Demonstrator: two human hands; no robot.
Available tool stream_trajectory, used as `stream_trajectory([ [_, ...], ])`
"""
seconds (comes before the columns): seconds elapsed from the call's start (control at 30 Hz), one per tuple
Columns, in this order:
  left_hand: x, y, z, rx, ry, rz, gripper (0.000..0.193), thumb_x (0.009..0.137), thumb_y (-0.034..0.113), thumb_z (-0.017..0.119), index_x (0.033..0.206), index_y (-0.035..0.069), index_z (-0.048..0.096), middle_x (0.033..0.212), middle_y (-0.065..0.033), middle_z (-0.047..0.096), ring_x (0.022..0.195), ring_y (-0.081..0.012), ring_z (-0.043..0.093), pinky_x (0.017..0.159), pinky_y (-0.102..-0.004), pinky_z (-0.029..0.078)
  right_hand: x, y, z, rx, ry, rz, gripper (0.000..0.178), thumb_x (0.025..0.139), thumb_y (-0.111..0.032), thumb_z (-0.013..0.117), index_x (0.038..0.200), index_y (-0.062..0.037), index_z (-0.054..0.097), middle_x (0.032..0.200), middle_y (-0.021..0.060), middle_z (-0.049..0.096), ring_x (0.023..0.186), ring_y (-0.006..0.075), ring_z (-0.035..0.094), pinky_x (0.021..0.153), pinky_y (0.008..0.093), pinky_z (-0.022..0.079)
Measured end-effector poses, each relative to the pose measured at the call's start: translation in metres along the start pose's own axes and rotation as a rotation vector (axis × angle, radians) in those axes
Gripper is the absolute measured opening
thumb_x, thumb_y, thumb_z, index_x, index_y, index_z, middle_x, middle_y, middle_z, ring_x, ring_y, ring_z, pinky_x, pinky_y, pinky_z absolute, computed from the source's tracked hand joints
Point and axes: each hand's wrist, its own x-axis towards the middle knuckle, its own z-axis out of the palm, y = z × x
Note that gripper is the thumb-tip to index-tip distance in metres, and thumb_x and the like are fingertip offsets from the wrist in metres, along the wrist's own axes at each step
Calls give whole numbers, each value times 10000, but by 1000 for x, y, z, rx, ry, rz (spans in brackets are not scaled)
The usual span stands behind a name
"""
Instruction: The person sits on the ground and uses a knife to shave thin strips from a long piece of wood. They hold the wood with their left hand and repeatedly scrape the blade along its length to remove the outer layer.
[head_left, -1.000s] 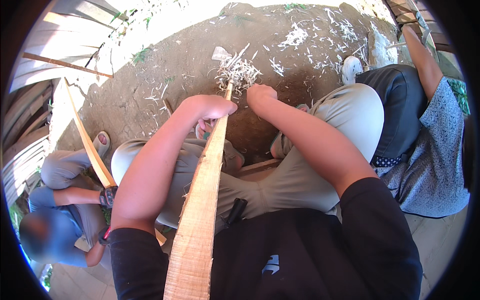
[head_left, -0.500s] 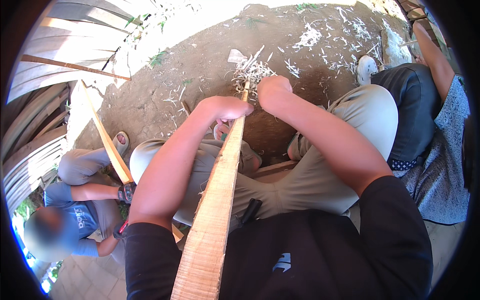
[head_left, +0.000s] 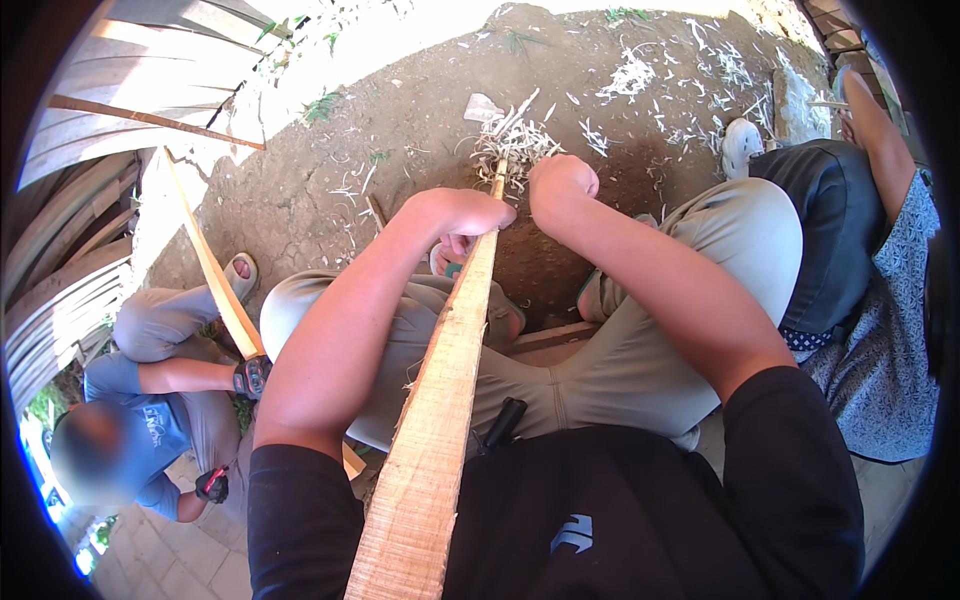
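Note:
A long pale wooden strip [head_left: 430, 420] runs from close to my body away to the ground, wide at the near end and narrow at the far one. Wrapped around its far part is my left hand [head_left: 462, 212], closed, its fingers partly hidden beneath the wood. My right hand [head_left: 562, 187] is a closed fist just right of the thin tip; whatever it may hold is hidden from this view. Curled wood shavings [head_left: 515, 140] lie heaped on the ground around the strip's tip.
At the left, a seated co-worker holds another wooden strip [head_left: 215, 270] and a red-handled tool [head_left: 213, 480] in gloved hands. Someone else sits close on my right, in dark trousers [head_left: 825, 220]. Stacked boards [head_left: 70, 280] stand far left; a pale stone [head_left: 483, 108] lies beyond the shavings.
The co-worker's hand with the red-handled tool has drawn back from their strip toward their body. My hands and my strip have hardly moved; my right fist looks slightly turned.

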Motion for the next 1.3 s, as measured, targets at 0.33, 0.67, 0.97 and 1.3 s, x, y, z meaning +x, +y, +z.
stream_trajectory([
  [0.33,10,-4,-2,57,-24,-43,388,858,414,407,958,75,565,875,-68,627,755,-174,581,689,-327,469,10,-7,25,47,49,6,223,630,-80,766,844,-128,725,743,-47,680,596,133,628,362,311,423],
  [0.67,10,-4,-4,64,-4,-15,400,854,431,412,999,86,552,941,-70,630,860,-191,590,741,-368,485,44,-17,81,122,-195,15,274,814,-119,621,1073,-110,710,1036,31,704,867,214,691,522,442,555],
  [0.97,-7,0,-4,90,13,-25,471,862,447,392,1090,65,548,1054,-87,604,956,-194,559,793,-364,477,34,26,-6,-74,-178,-130,260,776,-149,645,1021,-124,727,1017,45,710,893,221,694,691,362,557],
  [1.3,-11,-1,-2,138,18,37,500,848,475,405,1117,82,557,1014,-73,581,824,-163,549,691,-376,429,26,42,-45,-73,-150,-102,296,738,-153,707,1033,-128,709,1054,50,698,972,248,674,778,372,535],
])
